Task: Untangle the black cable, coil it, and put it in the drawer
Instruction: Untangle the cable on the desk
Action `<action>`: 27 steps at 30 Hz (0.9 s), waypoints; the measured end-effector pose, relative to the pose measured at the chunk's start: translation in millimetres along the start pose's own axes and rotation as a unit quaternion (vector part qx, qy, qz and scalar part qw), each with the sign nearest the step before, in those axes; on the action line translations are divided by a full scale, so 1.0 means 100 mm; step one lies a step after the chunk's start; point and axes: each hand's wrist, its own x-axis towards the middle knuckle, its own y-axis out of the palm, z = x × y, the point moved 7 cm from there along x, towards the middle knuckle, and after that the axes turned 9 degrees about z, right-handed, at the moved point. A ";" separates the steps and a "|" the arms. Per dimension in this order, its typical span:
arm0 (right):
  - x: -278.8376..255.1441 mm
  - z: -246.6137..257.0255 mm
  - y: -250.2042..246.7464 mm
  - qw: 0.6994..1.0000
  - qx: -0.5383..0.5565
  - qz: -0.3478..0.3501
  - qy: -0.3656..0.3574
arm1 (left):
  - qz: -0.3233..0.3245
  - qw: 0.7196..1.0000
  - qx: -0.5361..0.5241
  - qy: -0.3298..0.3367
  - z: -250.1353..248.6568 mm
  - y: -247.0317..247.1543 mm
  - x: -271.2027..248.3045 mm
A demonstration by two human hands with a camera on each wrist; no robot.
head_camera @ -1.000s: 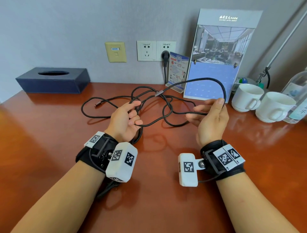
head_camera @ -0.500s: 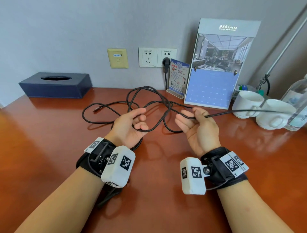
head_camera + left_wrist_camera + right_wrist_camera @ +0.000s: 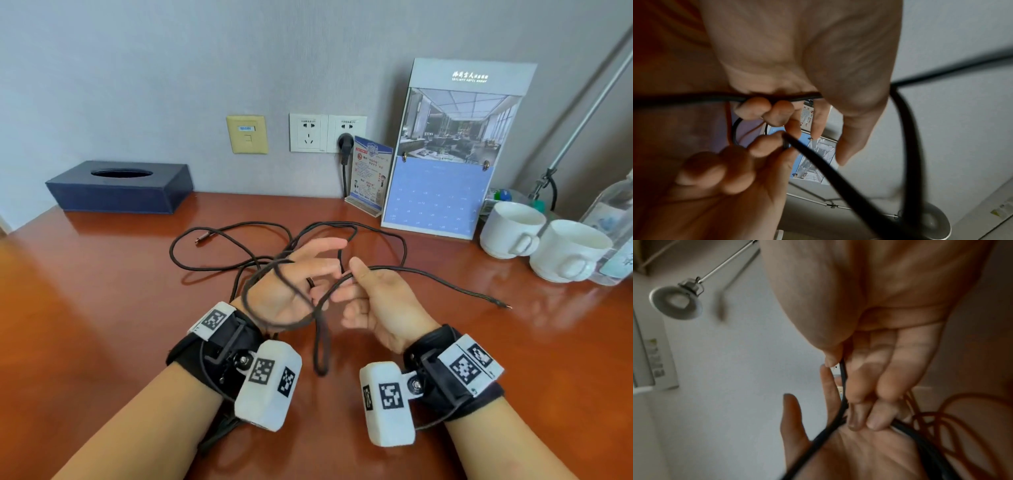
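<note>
Both hands hover over the red-brown desk (image 3: 102,308), close together at the middle of the head view. The right hand (image 3: 380,301) pinches the black cable (image 3: 428,277) between thumb and forefinger, its other fingers curled in. From that pinch one end of the cable trails off toward 3 o'clock and lies on the desk, short of two white cups (image 3: 544,240). The left hand (image 3: 294,287) is palm-up, thumb and forefinger stretched out; the cable is wound round it in a loop near the wrist, and a doubled length hangs down between the two wrists. In the left wrist view two of its fingers curl onto a strand, though blur makes the firmness of that hold hard to judge. The rest of the cable sprawls in loose loops toward 11 o'clock, its other plug (image 3: 202,237) resting on the desk, well apart from a dark blue tissue box (image 3: 120,188) by the wall.
</note>
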 end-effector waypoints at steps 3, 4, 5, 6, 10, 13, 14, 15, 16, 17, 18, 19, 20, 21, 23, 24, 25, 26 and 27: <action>0.02 -0.09 -0.04 0.990 -0.131 0.009 0.049 | -0.043 0.998 0.031 -0.026 0.03 -0.06 0.00; 0.02 -0.10 -0.03 0.988 -0.144 0.024 0.052 | -0.062 0.997 0.032 -0.029 0.04 -0.09 0.00; 0.02 -0.09 -0.01 0.988 -0.143 0.043 0.045 | -0.077 0.996 0.032 -0.027 0.04 -0.14 0.00; 0.02 -0.07 0.02 0.988 -0.139 0.068 0.026 | -0.090 0.995 0.032 -0.021 0.04 -0.18 0.00; -0.09 0.03 0.25 0.964 -0.183 0.187 -0.059 | -0.156 0.986 0.059 -0.011 0.02 -0.26 -0.01; -0.21 -0.06 0.53 0.920 -0.237 0.307 -0.051 | -0.188 0.980 0.070 -0.008 0.04 -0.29 0.00; -0.25 -0.11 0.60 0.902 -0.255 0.347 -0.041 | -0.188 0.980 0.067 -0.009 0.05 -0.29 0.00; -0.27 -0.13 0.64 0.890 -0.263 0.369 -0.041 | -0.185 0.981 0.064 -0.012 0.05 -0.28 0.00; -0.27 -0.12 0.64 0.892 -0.255 0.371 -0.050 | -0.181 0.981 0.062 -0.016 0.06 -0.29 -0.01; -0.25 -0.07 0.60 0.907 -0.223 0.352 -0.062 | -0.176 0.982 0.059 -0.019 0.05 -0.28 -0.01; -0.22 0.01 0.52 0.932 -0.161 0.316 -0.070 | -0.175 0.983 0.054 -0.023 0.05 -0.29 -0.02; -0.19 0.09 0.41 0.956 -0.071 0.273 -0.074 | -0.175 0.983 0.043 -0.030 0.04 -0.31 -0.03; -0.15 0.16 0.27 0.973 0.015 0.219 -0.079 | -0.169 0.985 0.024 -0.040 0.04 -0.31 -0.04; -0.09 0.20 0.11 0.982 0.079 0.152 -0.083 | -0.157 0.986 -0.002 -0.050 0.02 -0.31 -0.05; 0.00 0.17 -0.18 0.985 0.152 0.032 -0.074 | -0.123 0.989 -0.067 -0.052 -0.05 -0.29 -0.06; 0.04 0.14 -0.26 0.981 0.181 -0.001 -0.067 | -0.108 0.989 -0.095 -0.041 -0.12 -0.28 -0.07; 0.08 0.11 -0.30 0.976 0.207 -0.022 -0.062 | -0.101 0.987 -0.121 -0.022 -0.18 -0.28 -0.08; 0.10 0.07 -0.35 0.971 0.227 -0.036 -0.063 | -0.101 0.984 -0.144 0.005 -0.24 -0.30 -0.09; 0.12 0.07 -0.38 0.966 0.243 -0.044 -0.072 | -0.104 0.980 -0.165 0.039 -0.30 -0.32 -0.10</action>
